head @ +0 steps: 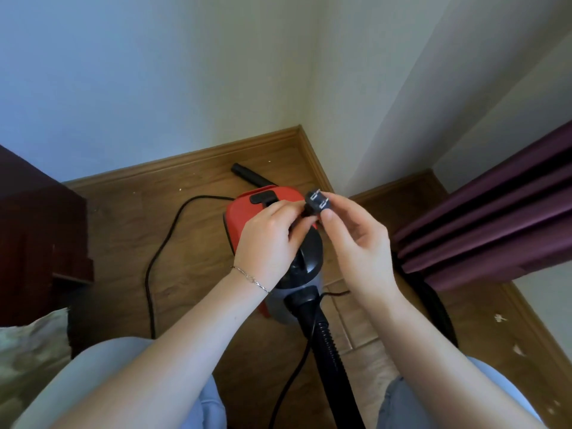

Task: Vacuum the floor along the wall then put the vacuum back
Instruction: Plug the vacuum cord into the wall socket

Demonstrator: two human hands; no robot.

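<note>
at the far left stands a dark red-brown wooden cabinet (37,227), with a pale crumpled fabric (28,345) near its foot. a thin black cord (161,252) loops over the brown wood-grain floor (123,218) toward the vacuum (244,212), a small canister with a glossy red plastic top, a black domed middle and a grey lower body. it sits on the floor in the corner, directly under the hands, close to the wooden baseboard (185,159). a smooth black tube (247,173) lies beyond it. the left hand (269,239), a fine chain bracelet (250,278) on its wrist, curls its fingers round the cord just behind the black plug (315,202), which shows 2 flat metal prongs. the right hand (356,243) pinches the plug between thumb and forefinger, the other fingers loosely bent. a ribbed black hose (328,345) runs from the vacuum toward the near edge. at right hang pleated purple curtains (495,227).
</note>
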